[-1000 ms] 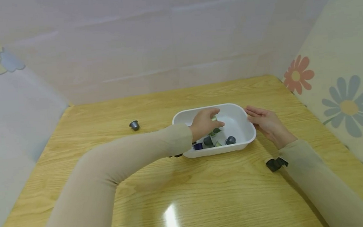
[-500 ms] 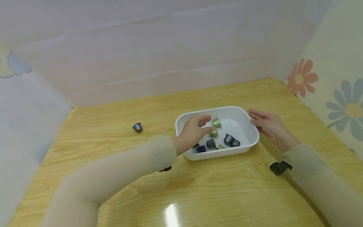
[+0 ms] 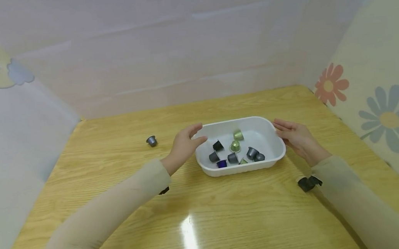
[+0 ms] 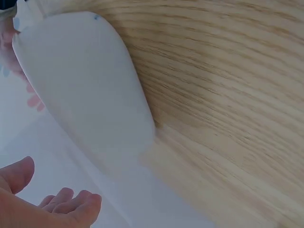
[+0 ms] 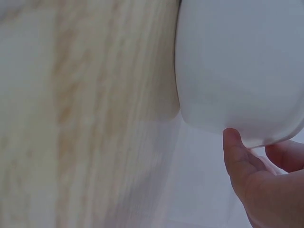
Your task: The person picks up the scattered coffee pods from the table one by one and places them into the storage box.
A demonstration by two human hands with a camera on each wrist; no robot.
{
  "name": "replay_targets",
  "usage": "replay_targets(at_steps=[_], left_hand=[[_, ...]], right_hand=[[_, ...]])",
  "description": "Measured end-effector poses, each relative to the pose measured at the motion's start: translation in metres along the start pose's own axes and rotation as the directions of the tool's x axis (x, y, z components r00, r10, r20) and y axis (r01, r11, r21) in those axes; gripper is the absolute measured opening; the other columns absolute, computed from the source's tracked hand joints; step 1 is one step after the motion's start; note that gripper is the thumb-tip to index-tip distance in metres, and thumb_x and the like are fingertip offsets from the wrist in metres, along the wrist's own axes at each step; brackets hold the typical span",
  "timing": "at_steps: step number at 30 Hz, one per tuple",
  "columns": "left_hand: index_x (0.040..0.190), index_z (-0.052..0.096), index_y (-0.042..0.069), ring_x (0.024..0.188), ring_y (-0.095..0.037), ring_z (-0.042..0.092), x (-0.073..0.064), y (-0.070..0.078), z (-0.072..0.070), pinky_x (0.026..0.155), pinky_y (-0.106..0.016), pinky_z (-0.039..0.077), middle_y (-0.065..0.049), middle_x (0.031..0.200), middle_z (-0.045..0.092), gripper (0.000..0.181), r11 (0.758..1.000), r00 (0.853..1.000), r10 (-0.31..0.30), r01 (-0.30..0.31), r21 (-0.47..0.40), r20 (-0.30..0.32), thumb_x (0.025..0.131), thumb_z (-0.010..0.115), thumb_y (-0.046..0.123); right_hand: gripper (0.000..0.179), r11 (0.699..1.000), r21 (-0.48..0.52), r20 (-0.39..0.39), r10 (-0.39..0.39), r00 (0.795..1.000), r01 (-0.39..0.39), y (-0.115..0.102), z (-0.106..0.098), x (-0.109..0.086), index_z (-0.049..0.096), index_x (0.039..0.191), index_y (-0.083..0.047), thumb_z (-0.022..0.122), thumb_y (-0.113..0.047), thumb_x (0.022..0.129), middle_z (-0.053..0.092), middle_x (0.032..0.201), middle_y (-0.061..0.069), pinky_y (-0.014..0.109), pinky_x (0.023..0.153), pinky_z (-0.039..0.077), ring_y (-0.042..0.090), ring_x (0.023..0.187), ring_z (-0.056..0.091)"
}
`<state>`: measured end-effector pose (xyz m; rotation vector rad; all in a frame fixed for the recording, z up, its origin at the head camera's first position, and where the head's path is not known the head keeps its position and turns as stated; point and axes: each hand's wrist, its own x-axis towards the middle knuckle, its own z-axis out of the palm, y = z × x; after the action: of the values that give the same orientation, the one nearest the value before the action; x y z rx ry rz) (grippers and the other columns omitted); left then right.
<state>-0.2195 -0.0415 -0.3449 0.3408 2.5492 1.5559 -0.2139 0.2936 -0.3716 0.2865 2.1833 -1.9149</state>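
Observation:
A white plastic tray (image 3: 276,158) stands on the wooden table with several coffee capsules lying inside it. They include green (image 3: 235,146), dark grey (image 3: 252,152), black (image 3: 218,145) and purple (image 3: 222,164) ones. At the tray's left end my left hand (image 3: 183,145) hovers with thumb and fingers spread apart, holding nothing. In the left wrist view its fingertips (image 4: 88,202) are apart from the tray. My right hand (image 3: 298,140) touches the tray's right end with nearly straight fingers; the right wrist view shows a fingertip (image 5: 232,136) against the outer wall.
One grey-blue coffee capsule (image 3: 151,141) lies on the table (image 3: 150,220) to the left of the tray. Behind the table rises a pale wall covering (image 3: 181,56), and a flower-printed one (image 3: 381,88) borders the right side.
My left hand has drawn back leftward out of the tray, leaving more capsules visible inside. The right hand has stayed at the tray's right end.

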Motion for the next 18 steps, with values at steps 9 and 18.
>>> replay_targets(at_steps=[9, 18], left_hand=[[0.142, 0.047, 0.003, 0.139, -0.025, 0.036, -0.003, -0.012, -0.027, 0.114, -0.041, 0.029, -0.01, 0.146, 0.046, 0.053, 1.0, 0.995, -0.004, 0.003, -0.007, -0.096, 0.094, 0.066, 0.012], [0.146, 0.043, 0.005, 0.131, -0.026, 0.045, -0.001, -0.038, -0.06, 0.107, -0.041, 0.039, -0.008, 0.149, 0.043, 0.057, 0.995, 0.979, -0.011, 0.032, 0.099, -0.202, 0.095, 0.066, 0.016]], right_hand=[[0.059, 0.999, 0.051, 0.003, -0.006, 1.0, 0.006, -0.001, 0.0, -0.001, 0.018, 0.153, -0.003, 0.048, -0.007, 0.102, 0.019, 0.156, 0.015, 0.011, 0.085, 0.048, 0.025, 0.143, 0.023], [0.059, 1.0, 0.011, 0.002, 0.017, 1.0, -0.017, -0.001, -0.001, 0.0, 0.018, 0.154, -0.006, 0.048, -0.011, 0.103, 0.02, 0.157, 0.012, 0.029, 0.108, 0.035, 0.023, 0.143, 0.025]])
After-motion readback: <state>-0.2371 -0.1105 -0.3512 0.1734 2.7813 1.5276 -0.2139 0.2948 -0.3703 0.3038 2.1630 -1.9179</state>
